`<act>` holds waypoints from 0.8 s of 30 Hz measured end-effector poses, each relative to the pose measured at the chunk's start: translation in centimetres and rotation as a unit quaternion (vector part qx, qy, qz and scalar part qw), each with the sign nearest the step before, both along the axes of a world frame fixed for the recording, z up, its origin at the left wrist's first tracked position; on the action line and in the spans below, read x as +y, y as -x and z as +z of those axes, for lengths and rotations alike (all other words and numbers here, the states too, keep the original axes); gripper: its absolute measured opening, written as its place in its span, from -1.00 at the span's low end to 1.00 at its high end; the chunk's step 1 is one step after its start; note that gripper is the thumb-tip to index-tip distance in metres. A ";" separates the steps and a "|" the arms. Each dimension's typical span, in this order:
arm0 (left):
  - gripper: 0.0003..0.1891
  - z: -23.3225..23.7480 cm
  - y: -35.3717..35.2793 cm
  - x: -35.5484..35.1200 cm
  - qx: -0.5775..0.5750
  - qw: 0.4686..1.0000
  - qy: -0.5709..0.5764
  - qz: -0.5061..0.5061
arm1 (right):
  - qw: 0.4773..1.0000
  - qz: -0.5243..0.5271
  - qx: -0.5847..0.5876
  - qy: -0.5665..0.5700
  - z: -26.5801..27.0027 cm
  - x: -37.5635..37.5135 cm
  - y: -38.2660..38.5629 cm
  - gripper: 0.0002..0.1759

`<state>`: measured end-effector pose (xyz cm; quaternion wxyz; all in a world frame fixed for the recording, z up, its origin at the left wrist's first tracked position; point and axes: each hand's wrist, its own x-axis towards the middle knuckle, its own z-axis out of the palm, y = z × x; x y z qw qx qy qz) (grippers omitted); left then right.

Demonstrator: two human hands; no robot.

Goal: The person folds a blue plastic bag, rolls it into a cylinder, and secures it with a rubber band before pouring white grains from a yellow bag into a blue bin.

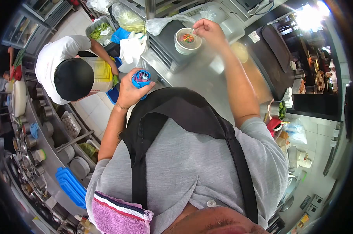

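My left hand (132, 89) is wrapped round a blue bundle (141, 78) with pink and white showing in its open top. Over the steel counter, my right hand (208, 32) is pinched above the rim of a round white container (188, 47). Red, yellow and green thin pieces, perhaps rubber bands, lie inside that container. Whatever is between my right fingertips is too small to make out. The container stands on a dark grey flat surface (164, 36), beside a clear plastic bag (157, 26).
To the left a co-worker in a white shirt (47, 66) bends over a yellow container (102, 70). Beyond are a tray of green vegetables (100, 32) and white cloths (132, 50). On the right, a pot of green items (278, 110) stands near the counter's edge.
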<state>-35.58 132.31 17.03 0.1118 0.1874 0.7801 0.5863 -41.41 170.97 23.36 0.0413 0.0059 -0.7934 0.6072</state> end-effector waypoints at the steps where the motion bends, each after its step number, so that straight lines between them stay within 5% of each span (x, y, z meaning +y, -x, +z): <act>1: -0.53 0.8 0.0 0.2 0.016 1.000 0.014 -0.001 | 1.000 0.000 0.000 -0.001 0.1 0.2 0.1 -0.84; 6: -0.53 0.8 0.1 0.3 0.041 0.999 0.035 -0.004 | 0.938 0.006 -0.098 0.331 0.3 1.1 -0.1 -0.80; 10: -0.53 0.4 0.1 0.1 0.051 0.998 0.033 -0.007 | 0.937 0.044 -0.097 0.334 1.7 0.6 -0.2 -0.76; 12: -0.53 0.4 0.1 0.0 0.050 0.998 0.035 -0.005 | 0.993 -0.048 -0.104 0.010 4.4 -2.2 -1.2 -0.71; 13: -0.53 0.5 0.1 0.0 0.046 0.998 0.034 -0.007 | 0.993 -0.047 -0.105 0.010 3.7 -1.9 -1.0 -0.71; 14: -0.53 0.6 0.1 0.0 0.041 0.999 0.033 -0.010 | 0.978 -0.005 -0.003 -0.210 2.7 -1.5 -0.5 -0.69; 15: -0.53 0.5 0.1 0.1 0.041 0.999 0.034 -0.011 | 0.903 0.037 0.100 -0.417 1.8 -0.9 -0.3 -0.66; 21: -0.51 1.2 0.1 0.5 0.058 0.997 0.043 -0.012 | 0.786 -0.003 0.007 -0.618 1.5 -4.7 0.3 -0.77; 24: -0.51 1.1 0.1 0.5 0.063 0.997 0.038 -0.015 | 0.789 -0.041 0.024 -0.612 -1.3 -3.9 1.6 -0.81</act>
